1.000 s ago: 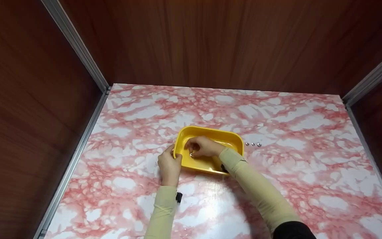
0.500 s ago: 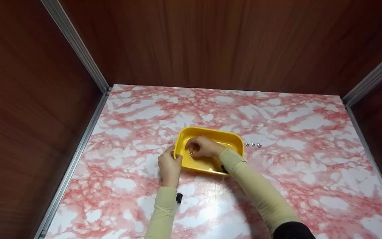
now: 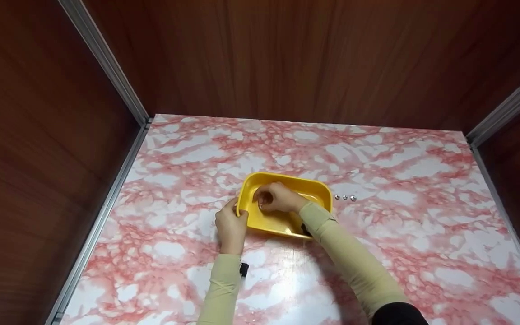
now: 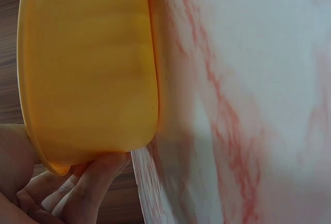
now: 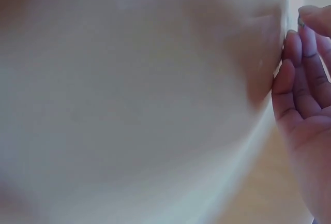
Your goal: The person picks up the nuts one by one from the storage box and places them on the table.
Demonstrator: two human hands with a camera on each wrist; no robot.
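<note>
A yellow plastic basin [image 3: 287,228] lies on the table in the head view. My left hand [image 3: 231,228] grips its left end, thumb over the rim and fingers outside; the left wrist view shows those fingers [image 4: 98,180] against the outer wall. Inside the basin, my right hand [image 3: 280,198] has curled fingers. Between its thumb and a fingertip it pinches a tiny shiny piece [image 5: 300,22], too small to tell its kind. In the right wrist view, the other fingertips [image 5: 283,76] rest against the basin's pale-looking, blurred inner surface.
Just right of the basin, 3 small shiny silvery round pieces [image 3: 345,197] lie in a row on the red-and-white marbled table [image 3: 422,234]. Dark wood-patterned panels [image 3: 278,58] stand at the back and both sides, with grey metal strips [image 3: 106,63] at the corners.
My right hand has shifted very slightly toward the back inside the basin, the tiny shiny piece with it. The left hand and the basin stay in place.
</note>
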